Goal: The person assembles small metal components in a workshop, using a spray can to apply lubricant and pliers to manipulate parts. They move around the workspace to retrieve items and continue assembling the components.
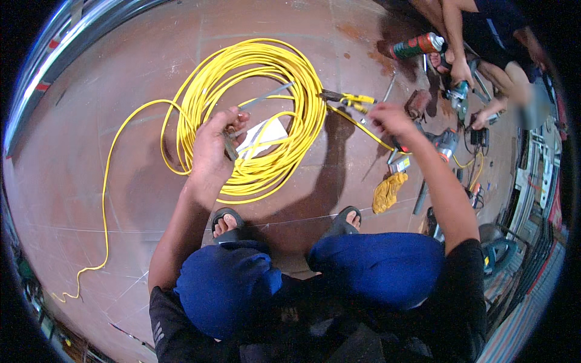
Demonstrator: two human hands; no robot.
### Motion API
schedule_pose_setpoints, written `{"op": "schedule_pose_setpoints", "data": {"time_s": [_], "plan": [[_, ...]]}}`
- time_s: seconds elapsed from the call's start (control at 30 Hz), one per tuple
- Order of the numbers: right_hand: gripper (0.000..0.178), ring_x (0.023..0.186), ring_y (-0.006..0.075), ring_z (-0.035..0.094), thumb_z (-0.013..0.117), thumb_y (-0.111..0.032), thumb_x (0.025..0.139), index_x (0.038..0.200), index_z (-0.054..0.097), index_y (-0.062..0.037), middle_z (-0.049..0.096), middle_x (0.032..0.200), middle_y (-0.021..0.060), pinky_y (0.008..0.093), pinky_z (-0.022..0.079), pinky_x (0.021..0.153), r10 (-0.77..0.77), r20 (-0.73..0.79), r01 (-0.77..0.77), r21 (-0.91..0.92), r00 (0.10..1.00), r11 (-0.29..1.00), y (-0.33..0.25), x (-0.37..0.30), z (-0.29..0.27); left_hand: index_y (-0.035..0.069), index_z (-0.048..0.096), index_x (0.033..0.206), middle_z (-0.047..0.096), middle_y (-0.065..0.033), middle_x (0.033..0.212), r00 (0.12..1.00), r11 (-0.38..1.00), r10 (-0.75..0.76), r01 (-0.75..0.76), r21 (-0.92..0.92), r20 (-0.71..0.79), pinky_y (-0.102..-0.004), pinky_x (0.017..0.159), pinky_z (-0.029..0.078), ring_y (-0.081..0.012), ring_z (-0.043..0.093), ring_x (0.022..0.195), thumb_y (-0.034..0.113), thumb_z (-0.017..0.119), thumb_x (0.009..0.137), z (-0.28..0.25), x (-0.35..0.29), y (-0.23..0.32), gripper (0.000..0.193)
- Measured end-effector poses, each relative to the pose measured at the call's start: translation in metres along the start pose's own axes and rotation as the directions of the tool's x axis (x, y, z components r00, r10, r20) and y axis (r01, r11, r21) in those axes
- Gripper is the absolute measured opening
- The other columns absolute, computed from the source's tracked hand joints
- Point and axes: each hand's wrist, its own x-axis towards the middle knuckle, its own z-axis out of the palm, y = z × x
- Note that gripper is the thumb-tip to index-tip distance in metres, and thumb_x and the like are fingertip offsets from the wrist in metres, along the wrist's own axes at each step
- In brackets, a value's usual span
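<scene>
My left hand [213,145] is closed above the left side of a large coil of yellow cable [305,130]. From its fingers a thin grey strip [269,95] sticks out across the coil; a dark piece also shows beside the palm, its kind unclear. My right hand [394,123] is bent and slightly blurred at the coil's right. Its fingertips are close to the handle ends of yellow-handled pliers [351,98], whose dark jaws point at the coil's edge. Whether the fingers grip a handle cannot be made out. A white sheet [272,134] lies inside the coil.
A loose cable end [106,212] runs over the brown floor at left. At right are a yellow glove [389,192], a power tool [446,143] and a spray can [417,46]. Another person's hand [461,74] rests on a green power tool [458,98].
</scene>
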Motion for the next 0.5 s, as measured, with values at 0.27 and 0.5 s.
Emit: {"op": "schedule_pose_setpoints", "data": {"time_s": [0.27,0.5], "plan": [[0.048,0.11,0.0371,0.06,0.058,-0.047,0.086,0.103,0.067,-0.0031,0.062,0.12,0.023,0.0453,0.047,0.095,-0.175,-0.001,0.122,-0.715,0.984,0.688,-0.028,-0.012,0.087,0.009,0.064,0.097,0.068,-0.0053,0.098,0.995,0.993,0.103,-0.103,0.055,0.005,-0.0315,0.084,0.045,-0.0147,0.059,0.092,0.025,0.064,0.088,-0.016,-0.019,-0.001,0.019],[0.034,0.122,0.0284,0.052,0.064,-0.035,0.083,0.095,0.067,-0.0035,0.061,0.123,0.0128,0.0412,0.032,0.107,-0.315,0.152,0.23,0.411,0.937,0.882,-0.043,-0.039,0.045,0.006,0.064,0.087,0.067,-0.0074,0.093,0.98,0.978,0.198,-0.2,0.065,0.038,-0.0297,0.08,0.043,-0.0135,0.055,0.082,0.022,0.068,0.085,-0.011,-0.028,0.01,0.017]]}}
